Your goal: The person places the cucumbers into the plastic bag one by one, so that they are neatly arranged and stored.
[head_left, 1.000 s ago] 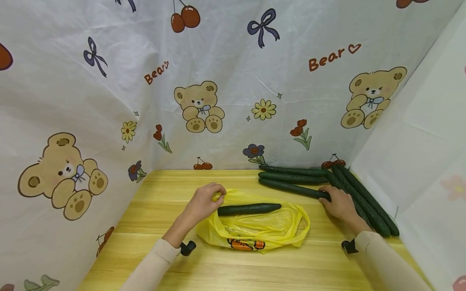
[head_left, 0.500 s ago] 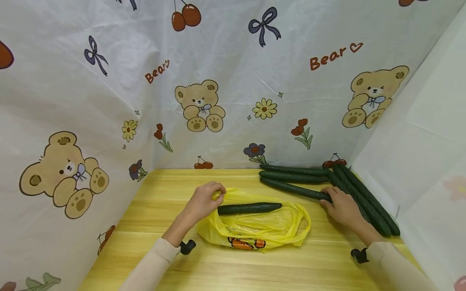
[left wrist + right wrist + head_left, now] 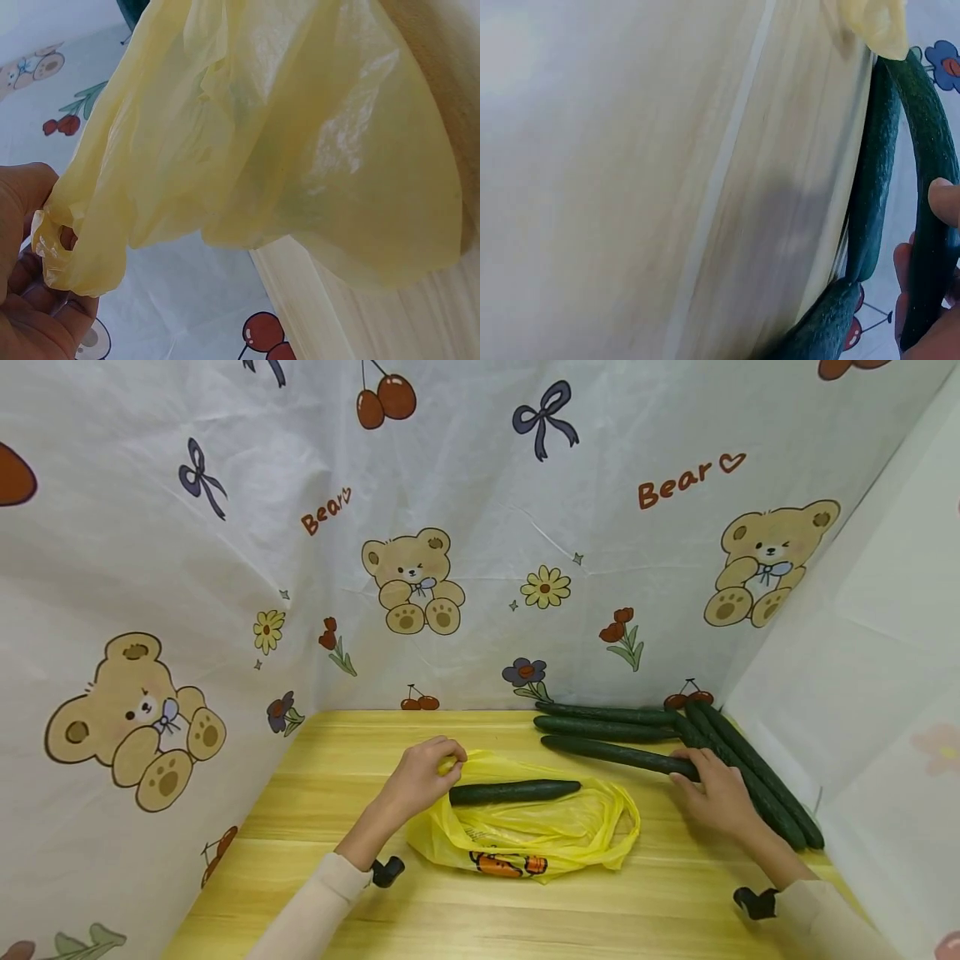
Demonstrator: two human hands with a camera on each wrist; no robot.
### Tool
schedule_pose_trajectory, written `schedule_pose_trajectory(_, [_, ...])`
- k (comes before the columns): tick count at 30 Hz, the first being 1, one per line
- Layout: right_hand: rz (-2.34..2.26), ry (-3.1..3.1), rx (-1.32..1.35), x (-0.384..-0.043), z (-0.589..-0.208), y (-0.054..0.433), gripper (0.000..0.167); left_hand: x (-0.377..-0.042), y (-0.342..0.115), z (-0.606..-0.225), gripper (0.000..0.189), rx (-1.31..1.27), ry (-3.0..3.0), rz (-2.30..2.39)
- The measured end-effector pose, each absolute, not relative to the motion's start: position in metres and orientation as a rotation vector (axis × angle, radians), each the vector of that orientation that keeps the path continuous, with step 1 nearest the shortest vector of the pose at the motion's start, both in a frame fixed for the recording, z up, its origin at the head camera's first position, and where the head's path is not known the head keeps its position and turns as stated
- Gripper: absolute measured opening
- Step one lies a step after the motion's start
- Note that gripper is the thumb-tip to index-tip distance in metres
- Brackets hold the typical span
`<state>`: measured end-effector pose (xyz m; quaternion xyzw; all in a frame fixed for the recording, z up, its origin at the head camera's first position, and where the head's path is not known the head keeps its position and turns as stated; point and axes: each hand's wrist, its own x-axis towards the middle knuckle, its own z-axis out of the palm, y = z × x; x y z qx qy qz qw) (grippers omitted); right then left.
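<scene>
My left hand (image 3: 425,774) pinches the left handle of a yellow plastic bag (image 3: 525,835), which lies with its mouth open on the wooden table. Inside the bag is one dark green cucumber (image 3: 516,792). At the right, my right hand (image 3: 717,789) grips the near end of another cucumber (image 3: 618,753), thumb on one side and fingers on the other. In the right wrist view that held cucumber (image 3: 932,142) appears apart from the ones behind it. The left wrist view shows the bag's handle (image 3: 86,255) bunched between thumb and fingers.
Two cucumbers (image 3: 603,727) lie along the table's back edge. Several more cucumbers (image 3: 757,768) slant along the right side by the white wall sheet (image 3: 877,693). A printed cloth with bears (image 3: 480,543) hangs behind the table (image 3: 465,910).
My right hand has shifted slightly right and towards me with the held cucumber, drawing it away from the back cucumbers. My left hand and the bag stay in place.
</scene>
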<state>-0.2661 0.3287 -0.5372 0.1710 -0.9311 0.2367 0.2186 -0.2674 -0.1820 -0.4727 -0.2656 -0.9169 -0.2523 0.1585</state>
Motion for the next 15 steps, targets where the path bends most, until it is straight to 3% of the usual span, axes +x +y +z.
schedule_pose_trajectory(15, [0.727,-2.553,0.485,-0.229,-0.523,0.352,0.034,-0.267,-0.180,-0.473,0.012,-0.780,-2.604,-0.722])
